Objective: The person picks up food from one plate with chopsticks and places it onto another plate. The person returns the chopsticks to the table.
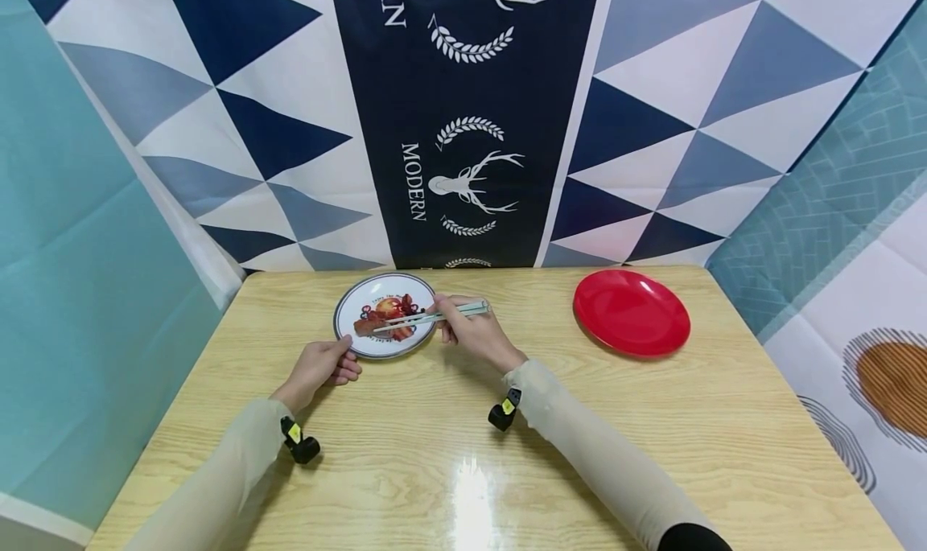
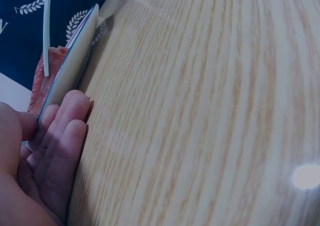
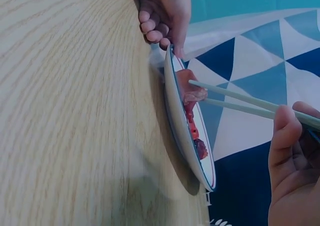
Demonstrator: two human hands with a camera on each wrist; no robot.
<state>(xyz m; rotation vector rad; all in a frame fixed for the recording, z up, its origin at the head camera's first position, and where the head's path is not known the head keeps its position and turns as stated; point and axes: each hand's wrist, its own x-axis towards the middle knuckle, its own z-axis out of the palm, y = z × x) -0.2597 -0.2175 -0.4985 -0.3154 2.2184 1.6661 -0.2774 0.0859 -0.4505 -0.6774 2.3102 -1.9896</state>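
Note:
A white plate (image 1: 352, 306) with a dark rim and a printed pattern lies at the back left of the table, bearing several reddish food pieces. My left hand (image 1: 322, 366) pinches its near-left rim, thumb above and fingers beneath, as the left wrist view shows. Pale green chopsticks (image 1: 471, 309) are held in my right hand (image 1: 474, 335), which reaches in from the plate's right. Their tips meet a flat brownish-red slice of meat (image 3: 184, 79) close to the left hand's thumb. The same slice (image 2: 44, 83) stands above the rim in the left wrist view, one chopstick in front of it.
A red plate (image 1: 633, 314) lies at the back right of the wooden table (image 1: 405, 454). Behind the table hangs a patterned cloth (image 1: 478, 237), and a teal cloth (image 1: 109, 277) runs along the left side.

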